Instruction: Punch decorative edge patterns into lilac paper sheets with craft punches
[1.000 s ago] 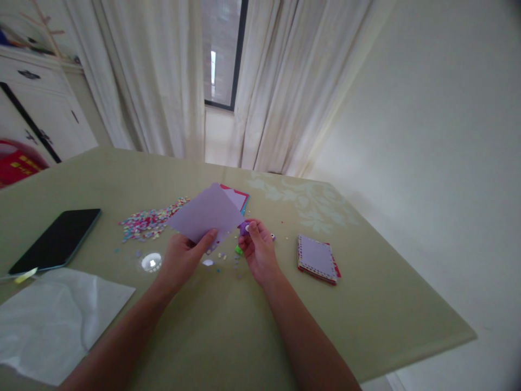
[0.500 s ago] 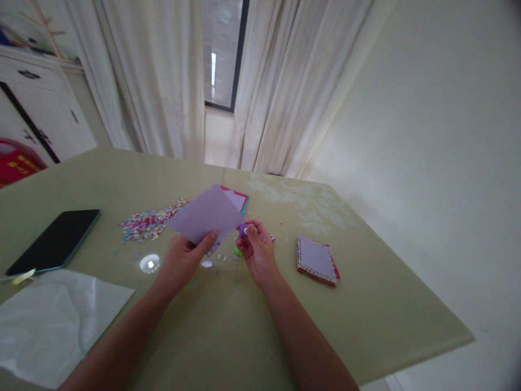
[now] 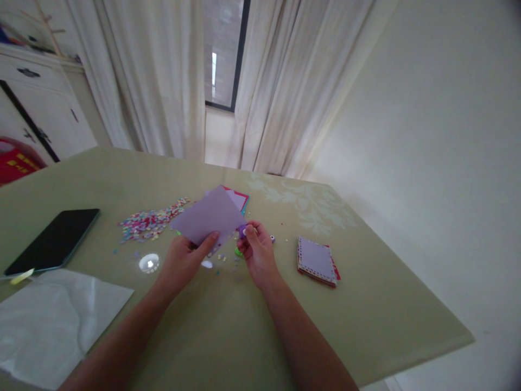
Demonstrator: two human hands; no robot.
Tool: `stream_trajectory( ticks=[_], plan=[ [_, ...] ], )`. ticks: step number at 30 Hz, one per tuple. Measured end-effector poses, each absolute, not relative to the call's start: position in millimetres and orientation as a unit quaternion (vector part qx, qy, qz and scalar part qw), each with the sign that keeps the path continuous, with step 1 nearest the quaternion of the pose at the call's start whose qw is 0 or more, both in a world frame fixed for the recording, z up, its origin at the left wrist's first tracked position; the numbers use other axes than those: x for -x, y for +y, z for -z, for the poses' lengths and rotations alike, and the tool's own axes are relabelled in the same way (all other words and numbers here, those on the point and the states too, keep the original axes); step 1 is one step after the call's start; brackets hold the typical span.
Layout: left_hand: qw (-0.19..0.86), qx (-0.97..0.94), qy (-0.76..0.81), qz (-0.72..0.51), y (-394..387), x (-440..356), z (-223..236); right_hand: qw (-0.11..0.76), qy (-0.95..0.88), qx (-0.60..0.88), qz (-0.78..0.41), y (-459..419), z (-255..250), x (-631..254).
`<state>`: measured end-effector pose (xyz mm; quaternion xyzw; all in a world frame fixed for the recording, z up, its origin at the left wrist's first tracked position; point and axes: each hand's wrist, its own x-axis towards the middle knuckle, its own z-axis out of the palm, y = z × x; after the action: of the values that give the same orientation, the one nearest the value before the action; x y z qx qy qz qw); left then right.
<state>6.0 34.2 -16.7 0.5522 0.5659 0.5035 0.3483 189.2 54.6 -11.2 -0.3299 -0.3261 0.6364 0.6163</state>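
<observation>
My left hand [image 3: 183, 259] pinches a lilac sheet of paper [image 3: 207, 217] by its near edge and holds it tilted above the olive table [image 3: 228, 326]. My right hand [image 3: 257, 251] is closed round a small purple punch [image 3: 242, 231] at the sheet's right edge, thumb on top. Under the hands lie tiny paper cut-outs and a small green piece [image 3: 238, 252].
A pile of coloured paper bits [image 3: 148, 221] lies left of the sheet. Behind the sheet sits a stack of coloured paper [image 3: 238, 198]. A punched stack of cards [image 3: 317, 260] lies to the right. A dark tablet [image 3: 52, 239], a white plastic sheet [image 3: 52, 320] and a small white disc [image 3: 148, 263] are on the left.
The lilac sheet has tipped a little flatter and lower in my left hand. My right hand has stayed at its edge on the purple punch.
</observation>
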Motion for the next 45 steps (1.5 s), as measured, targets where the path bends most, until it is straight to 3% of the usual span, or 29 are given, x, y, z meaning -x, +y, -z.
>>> stream_trajectory(
  ticks=[21,45],
  plan=[
    [0.353,-0.578,0.564,-0.473,39,-4,26,0.532,-0.374,0.382,-0.657,60,7,-203],
    [0.383,-0.566,0.542,-0.489,38,-4,19,0.494,-0.427,0.376,-0.658,56,3,-208]
  ],
)
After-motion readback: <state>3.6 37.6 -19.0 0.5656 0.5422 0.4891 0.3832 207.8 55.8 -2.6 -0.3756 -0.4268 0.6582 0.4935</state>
